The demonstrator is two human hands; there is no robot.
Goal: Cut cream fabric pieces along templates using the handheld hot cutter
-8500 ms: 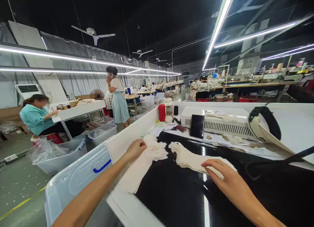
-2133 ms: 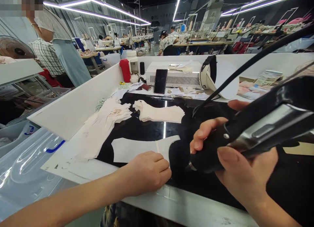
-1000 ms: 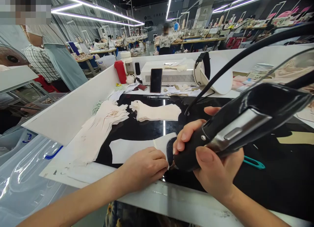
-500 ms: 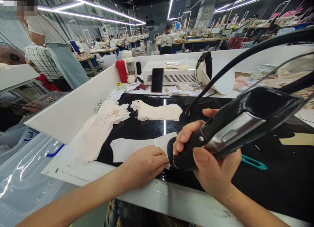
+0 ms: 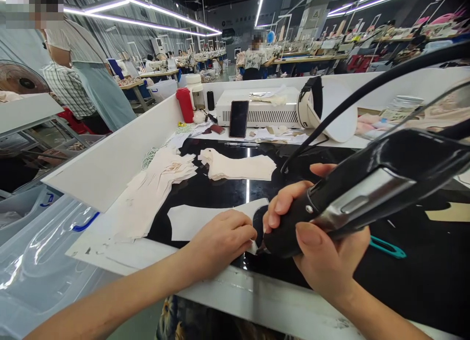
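Far left: clear plastic bin with a blue handle, below the desk's white side wall. On the desk, black glossy surface, a loose spread of pale fabric pieces lies along the left edge; just right of it, further back, a neater stack of cut pieces. Near front edge: single white cut piece lying flat. Left hand rests on its right end, fingers curled together and pinching the fabric edge at the tip. Touching that same spot from the right: the nose of a black handheld tool with a silver strip, cable arcing up and back. Right hand clamped around the tool's front grip, thumb on the near side, fingers wrapped over the top. Teal-handled item on the desk right of that hand, partly hidden. Back of desk: red bottle, phone leaning on a white machine.
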